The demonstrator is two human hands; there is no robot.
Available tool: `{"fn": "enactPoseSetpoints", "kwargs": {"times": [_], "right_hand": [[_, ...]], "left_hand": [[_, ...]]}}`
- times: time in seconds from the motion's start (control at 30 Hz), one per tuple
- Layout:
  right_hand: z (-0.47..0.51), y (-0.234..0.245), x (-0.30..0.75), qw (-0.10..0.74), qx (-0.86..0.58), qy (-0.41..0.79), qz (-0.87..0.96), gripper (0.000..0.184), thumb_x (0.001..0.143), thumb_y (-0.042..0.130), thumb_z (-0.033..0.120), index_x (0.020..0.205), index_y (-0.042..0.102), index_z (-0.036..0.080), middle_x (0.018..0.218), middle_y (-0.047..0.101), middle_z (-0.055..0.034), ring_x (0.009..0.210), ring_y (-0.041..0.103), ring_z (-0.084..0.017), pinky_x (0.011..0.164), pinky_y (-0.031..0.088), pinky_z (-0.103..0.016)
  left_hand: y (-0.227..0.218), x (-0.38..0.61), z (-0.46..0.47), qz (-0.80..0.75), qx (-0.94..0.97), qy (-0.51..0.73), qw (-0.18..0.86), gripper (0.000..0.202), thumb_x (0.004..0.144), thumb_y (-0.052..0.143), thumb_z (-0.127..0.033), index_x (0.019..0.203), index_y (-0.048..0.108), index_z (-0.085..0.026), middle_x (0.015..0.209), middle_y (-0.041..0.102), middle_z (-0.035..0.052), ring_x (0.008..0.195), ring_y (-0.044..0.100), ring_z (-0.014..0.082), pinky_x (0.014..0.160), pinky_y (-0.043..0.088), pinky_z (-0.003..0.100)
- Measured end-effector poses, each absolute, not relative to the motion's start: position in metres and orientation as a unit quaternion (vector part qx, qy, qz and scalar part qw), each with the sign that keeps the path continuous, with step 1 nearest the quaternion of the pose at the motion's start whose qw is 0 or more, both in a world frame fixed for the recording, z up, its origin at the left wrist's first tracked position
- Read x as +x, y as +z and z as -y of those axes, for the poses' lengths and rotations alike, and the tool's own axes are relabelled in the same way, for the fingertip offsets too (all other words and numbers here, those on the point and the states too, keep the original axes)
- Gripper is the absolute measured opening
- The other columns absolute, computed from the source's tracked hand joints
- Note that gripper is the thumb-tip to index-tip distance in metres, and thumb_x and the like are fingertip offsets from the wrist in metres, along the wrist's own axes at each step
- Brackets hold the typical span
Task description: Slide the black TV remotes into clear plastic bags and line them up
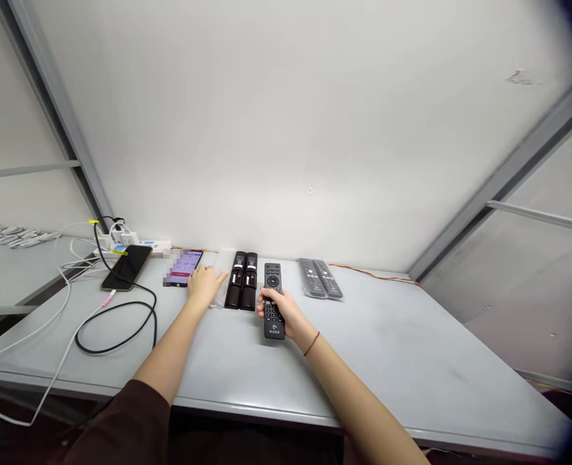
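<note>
From my remote seat the head camera looked down along the worktop (392,349) toward a white wall. The right hand (280,313) was closed around the middle of a black remote control (272,278), its fingers curled in from the side. The remote lay with its long axis running away from me toward the wall, tipped very slightly, so the hand gripped it across that axis. The left hand (206,284) was farther from that remote, palm down and open, its fingers stretched out together with their tips on a clear plastic bag (221,271). I could not tell whether it had any hold on the bag. Between the two hands, just left of the black remote, lay a pair of dark remotes (241,281) side by side, roughly parallel to it. Beyond the left hand sat a smartphone with a purple screen (184,266), and farther left a black phone (127,267) lay near a white power strip (133,245) and a loop of black cable (97,352). Well to the right lay two grey remotes in plastic wrap (319,278).
</note>
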State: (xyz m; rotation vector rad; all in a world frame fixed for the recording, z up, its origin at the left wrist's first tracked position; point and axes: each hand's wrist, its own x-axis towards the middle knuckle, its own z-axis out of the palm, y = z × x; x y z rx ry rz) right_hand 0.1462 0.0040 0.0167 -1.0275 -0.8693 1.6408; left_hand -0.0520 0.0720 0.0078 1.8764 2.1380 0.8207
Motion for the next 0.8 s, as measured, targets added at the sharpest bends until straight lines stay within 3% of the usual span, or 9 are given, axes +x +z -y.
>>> {"fn": "enactPoseSetpoints", "kwargs": {"times": [0.13, 0.37, 0.57, 0.8], "right_hand": [[-0.0031, 0.0155, 0.1461, 0.476, -0.421, 0.682, 0.362, 0.017, 0.071, 0.069, 0.025, 0.077, 0.056, 0.016, 0.066, 0.061, -0.0019, 0.055, 0.06, -0.013, 0.049, 0.051, -0.023], [-0.0031, 0.016, 0.1464, 0.463, -0.433, 0.676, 0.376, 0.017, 0.073, 0.067, 0.029, 0.073, 0.056, 0.016, 0.068, 0.062, -0.0035, 0.053, 0.06, -0.013, 0.049, 0.052, -0.024], [-0.0035, 0.0148, 0.1467, 0.45, -0.436, 0.676, 0.389, 0.017, 0.074, 0.066, 0.03, 0.073, 0.057, 0.016, 0.069, 0.062, -0.0039, 0.055, 0.061, -0.013, 0.05, 0.052, -0.025], [-0.0033, 0.0142, 0.147, 0.444, -0.434, 0.678, 0.394, 0.016, 0.074, 0.065, 0.029, 0.075, 0.056, 0.016, 0.07, 0.062, -0.0035, 0.054, 0.061, -0.013, 0.05, 0.052, -0.025]], "left_hand": [[0.0031, -0.0581, -0.0752, -0.736, 0.638, 0.202, 0.1, 0.034, 0.078, 0.058, -0.041, 0.09, 0.064, -0.01, 0.108, 0.058, 0.023, 0.1, 0.056, 0.0371, 0.087, 0.04, 0.048], [0.0023, -0.0552, -0.0731, -0.724, 0.632, 0.264, 0.085, 0.028, 0.079, 0.059, -0.033, 0.099, 0.061, -0.013, 0.107, 0.059, 0.0189, 0.105, 0.055, 0.034, 0.091, 0.037, 0.045], [-0.0002, -0.0558, -0.0738, -0.721, 0.644, 0.24, 0.088, 0.027, 0.081, 0.056, -0.03, 0.1, 0.061, -0.012, 0.107, 0.059, 0.0206, 0.102, 0.057, 0.0352, 0.088, 0.04, 0.044], [0.0022, -0.0595, -0.0802, -0.685, 0.568, 0.405, 0.211, 0.013, 0.073, 0.062, -0.021, 0.085, 0.063, -0.015, 0.095, 0.064, 0.0156, 0.108, 0.054, 0.0343, 0.093, 0.036, 0.046]]}}
